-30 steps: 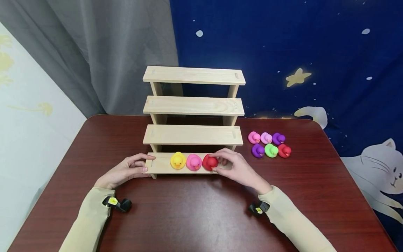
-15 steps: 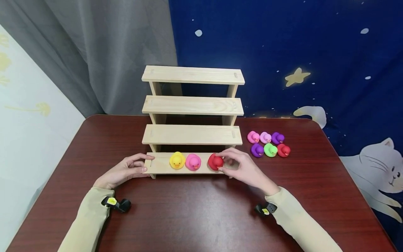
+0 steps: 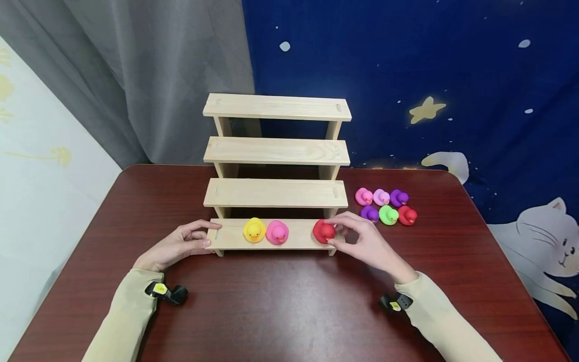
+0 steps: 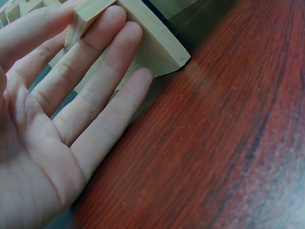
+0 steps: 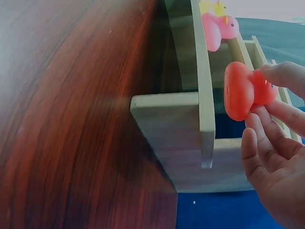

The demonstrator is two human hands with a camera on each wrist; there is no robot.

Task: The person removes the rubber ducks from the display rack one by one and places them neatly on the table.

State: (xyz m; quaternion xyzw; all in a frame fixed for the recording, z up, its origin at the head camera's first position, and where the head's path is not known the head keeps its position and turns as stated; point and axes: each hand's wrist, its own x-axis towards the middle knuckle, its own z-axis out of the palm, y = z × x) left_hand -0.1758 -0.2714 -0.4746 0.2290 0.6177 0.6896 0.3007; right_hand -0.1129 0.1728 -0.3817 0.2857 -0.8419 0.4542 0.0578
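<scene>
My right hand (image 3: 362, 239) pinches a red rubber duck (image 3: 323, 232) between thumb and fingers at the right part of the lowest step (image 3: 230, 235) of a wooden stepped shelf. Whether the duck's base touches the board I cannot tell. Left of it on that step sit a yellow duck (image 3: 255, 231) and a pink duck (image 3: 277, 233), side by side. My left hand (image 3: 178, 244) holds the step's left end, forefinger on top and thumb at the front edge. In the left wrist view, the other fingers (image 4: 95, 90) extend along the wooden end.
Three higher steps rise behind, the top one (image 3: 277, 106) near the curtain (image 3: 384, 75). Right of the shelf, two rows of ducks, such as a green duck (image 3: 388, 215) and another red duck (image 3: 407, 215), stand on the dark red wooden table (image 3: 280, 306).
My right hand has moved the red duck rightward along the lowest step, away from the pink duck, widening the gap. The left hand stays at the step's left end.
</scene>
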